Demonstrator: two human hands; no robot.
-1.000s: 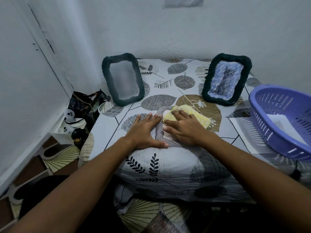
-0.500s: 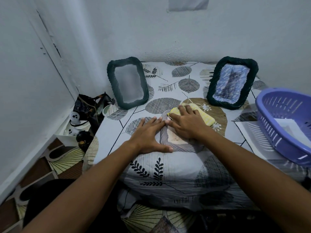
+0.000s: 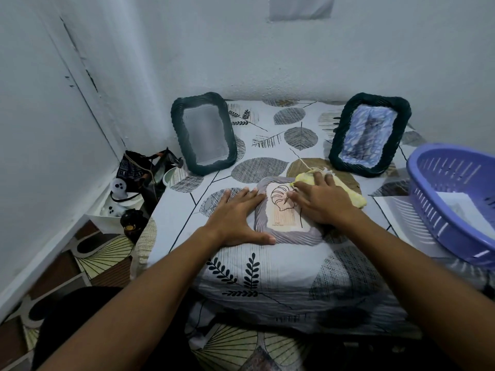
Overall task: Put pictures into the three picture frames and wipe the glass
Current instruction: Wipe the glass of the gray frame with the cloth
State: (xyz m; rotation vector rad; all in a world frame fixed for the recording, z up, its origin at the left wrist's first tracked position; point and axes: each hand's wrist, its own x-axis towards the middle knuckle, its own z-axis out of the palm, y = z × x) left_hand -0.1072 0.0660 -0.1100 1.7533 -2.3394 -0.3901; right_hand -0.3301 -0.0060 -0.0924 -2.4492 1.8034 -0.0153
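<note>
The grey frame (image 3: 288,215) lies flat, face up, on the patterned tablecloth (image 3: 267,266) at the near middle of the table, with a line drawing of a leaf showing behind its glass. I judge it light and stiff, with a ridged border that gives a fair hold, while the glass pane is smooth, breakable and apt to slide under a push, so I would steady it by the border and never by the pane. My left hand (image 3: 235,215) lies spread flat, fingers straight, against the frame's left edge, thumb along its near corner. My right hand (image 3: 321,200) presses the yellow cloth (image 3: 351,195) with flat fingers onto the glass's right side; the cloth is soft and bunched, trailing off the frame to the right. Two dark frames stand propped behind: the left dark frame (image 3: 204,133) with a pale blank pane, the right dark frame (image 3: 371,133) holding a bluish picture. The purple basket (image 3: 455,199) sits near my right forearm and could be knocked on a wide stroke.
</note>
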